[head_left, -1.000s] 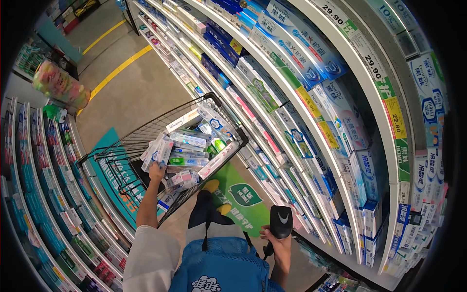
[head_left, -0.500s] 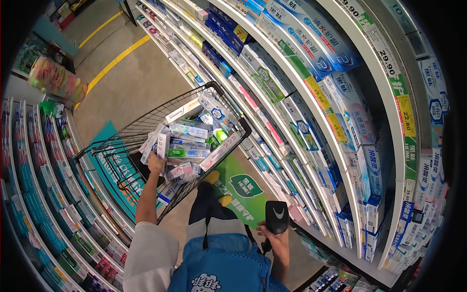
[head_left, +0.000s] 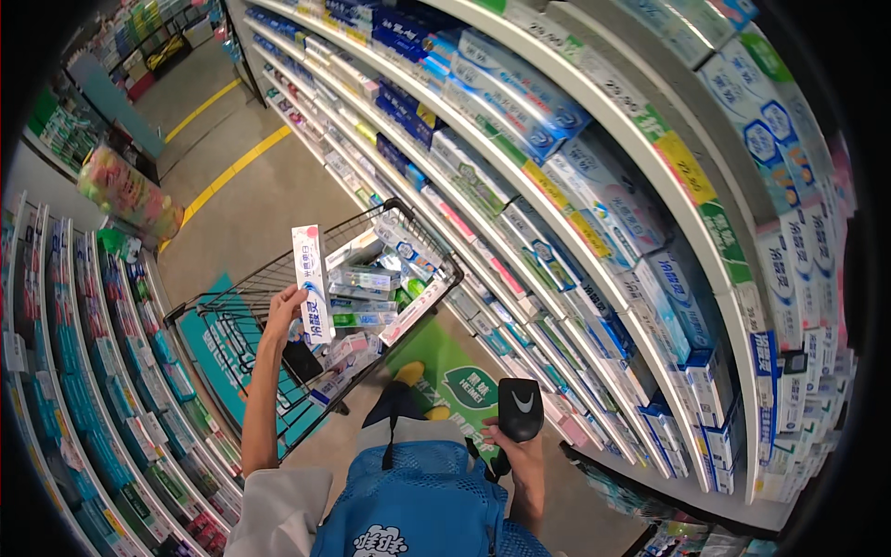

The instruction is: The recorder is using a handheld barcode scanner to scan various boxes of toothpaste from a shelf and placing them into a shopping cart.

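Observation:
My left hand [head_left: 286,311] grips a long white toothpaste box [head_left: 310,269] with blue markings, held up over the left part of the shopping cart [head_left: 444,283]. The box stands roughly upright in the view, clear of the pile beneath it. In the black wire cart lie several toothpaste boxes and packs [head_left: 367,278], white, blue and green, heaped at angles. My right hand [head_left: 520,447] is wrapped round the handle of a black handheld barcode scanner [head_left: 521,408], low in front of my body and to the right of the cart.
Tall curved-looking shelves [head_left: 557,213] full of toothpaste boxes run along the right. Racks of toothbrush packs [head_left: 102,390] line the left. A pinkish-yellow plastic-wrapped bundle [head_left: 130,193] stands at the far left, near yellow floor lines [head_left: 232,176]. A blue mesh vest [head_left: 408,501] covers my front.
My left hand has lifted the toothpaste box up out of the cart's heap. The view has shifted, and the right hand still holds the scanner in about the same place.

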A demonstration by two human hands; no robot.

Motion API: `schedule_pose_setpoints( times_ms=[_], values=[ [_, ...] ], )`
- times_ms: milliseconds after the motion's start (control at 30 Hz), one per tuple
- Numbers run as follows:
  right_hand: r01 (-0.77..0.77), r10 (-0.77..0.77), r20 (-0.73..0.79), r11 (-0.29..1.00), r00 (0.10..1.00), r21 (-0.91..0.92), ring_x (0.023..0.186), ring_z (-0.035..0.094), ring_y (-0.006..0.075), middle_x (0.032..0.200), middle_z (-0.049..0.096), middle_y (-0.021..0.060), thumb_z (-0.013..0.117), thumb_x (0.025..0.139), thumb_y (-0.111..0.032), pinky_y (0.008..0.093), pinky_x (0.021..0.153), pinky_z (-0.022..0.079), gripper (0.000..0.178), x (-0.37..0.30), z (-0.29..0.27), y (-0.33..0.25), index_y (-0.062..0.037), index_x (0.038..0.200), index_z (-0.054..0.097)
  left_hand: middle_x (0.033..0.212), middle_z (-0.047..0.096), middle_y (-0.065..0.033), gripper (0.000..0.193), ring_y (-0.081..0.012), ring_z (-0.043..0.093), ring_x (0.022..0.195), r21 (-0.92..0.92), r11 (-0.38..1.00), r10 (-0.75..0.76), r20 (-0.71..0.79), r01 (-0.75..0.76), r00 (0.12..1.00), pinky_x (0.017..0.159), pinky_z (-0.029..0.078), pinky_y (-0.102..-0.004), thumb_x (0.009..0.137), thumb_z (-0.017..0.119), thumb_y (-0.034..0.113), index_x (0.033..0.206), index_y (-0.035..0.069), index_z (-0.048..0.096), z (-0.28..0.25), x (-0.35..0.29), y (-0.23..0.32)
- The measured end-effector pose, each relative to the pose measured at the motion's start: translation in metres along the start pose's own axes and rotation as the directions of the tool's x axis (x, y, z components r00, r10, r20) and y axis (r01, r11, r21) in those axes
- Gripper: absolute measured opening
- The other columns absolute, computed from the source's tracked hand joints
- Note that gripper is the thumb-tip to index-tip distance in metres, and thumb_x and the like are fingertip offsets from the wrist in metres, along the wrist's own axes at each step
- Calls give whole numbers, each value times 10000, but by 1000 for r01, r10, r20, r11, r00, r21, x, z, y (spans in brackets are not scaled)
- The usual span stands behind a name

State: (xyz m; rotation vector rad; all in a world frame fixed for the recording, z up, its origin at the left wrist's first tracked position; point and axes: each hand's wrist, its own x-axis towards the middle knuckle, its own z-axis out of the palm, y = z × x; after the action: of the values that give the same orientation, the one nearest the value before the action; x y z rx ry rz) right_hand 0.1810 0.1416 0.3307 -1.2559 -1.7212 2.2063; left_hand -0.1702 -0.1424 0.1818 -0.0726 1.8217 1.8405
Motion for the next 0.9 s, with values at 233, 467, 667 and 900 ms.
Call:
schedule_pose_setpoints(
  times_ms=[233, 467, 667, 900],
  values=[
    [128, -124, -43, 983, 991, 133, 791, 638, 124, 890, 676, 81, 732, 761, -60, 254, 704, 513, 237, -17, -11, 4, 21, 967, 647, 740, 592, -84, 566, -161, 613, 606, -403, 865, -28, 554, 298, 832, 516, 528, -290, 942, 361, 407, 1181, -85, 505, 118, -39, 61],
    [268, -270, 29, 962, 962, 50, 835, 626, 123, 914, 684, 64, 756, 749, -105, 276, 735, 497, 300, -44, -32, 6, 14, 996, 635, 848, 640, -62, 457, -113, 588, 675, 66, 921, -336, 633, 384, 697, 562, 489, -261, 902, 520, 390, 1111, -9, 596, 178, -50, 67],
    [368, -359, 84, 916, 930, -157, 828, 619, 134, 923, 669, 85, 796, 706, -142, 289, 740, 493, 384, -76, -38, -25, 8, 1011, 616, 927, 641, -60, 395, -99, 557, 826, 519, 842, -317, 697, -148, 643, 740, 443, -240, 932, 493, 324, 1044, -28, 631, 231, -78, 109],
    [382, -384, 8, 915, 923, -131, 836, 624, 146, 928, 670, 86, 793, 700, -135, 291, 733, 495, 383, -71, -60, -8, 11, 1003, 611, 916, 631, -36, 415, -88, 530, 837, 557, 765, -406, 807, -324, 429, 753, 431, -225, 936, 501, 352, 1050, -27, 628, 264, -70, 108]
  ],
)
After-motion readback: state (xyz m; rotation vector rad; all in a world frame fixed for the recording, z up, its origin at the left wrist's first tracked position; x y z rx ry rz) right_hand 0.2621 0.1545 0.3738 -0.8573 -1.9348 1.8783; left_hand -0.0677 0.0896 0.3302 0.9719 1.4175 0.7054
